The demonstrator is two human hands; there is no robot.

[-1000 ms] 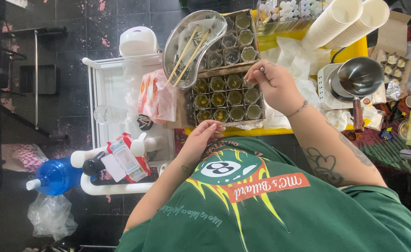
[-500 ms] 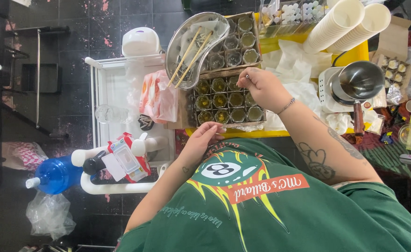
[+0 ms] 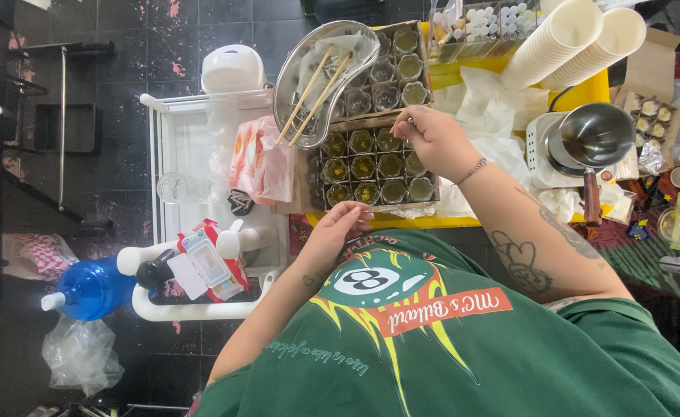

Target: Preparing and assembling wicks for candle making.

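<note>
A cardboard box divided into cells holds several small glass jars of yellow-green liquid. My right hand hovers over the box's far right corner, its fingers pinched on a thin metal tool that points down at the jars. At the box's near edge lies my left hand, fingertips touching the rim and holding nothing. A second box of jars stands behind the first, with a metal kidney dish resting on it that holds two wooden sticks.
Stacked paper cups lie at the back right above a metal pot and crumpled white paper. A white cart at left carries a pink plastic bag, bottles and a red-and-white pack. A blue bottle lies lower left.
My right hand has shifted slightly left over the jars with the metal tool still pinched. My left hand has stayed at the box's near edge.
</note>
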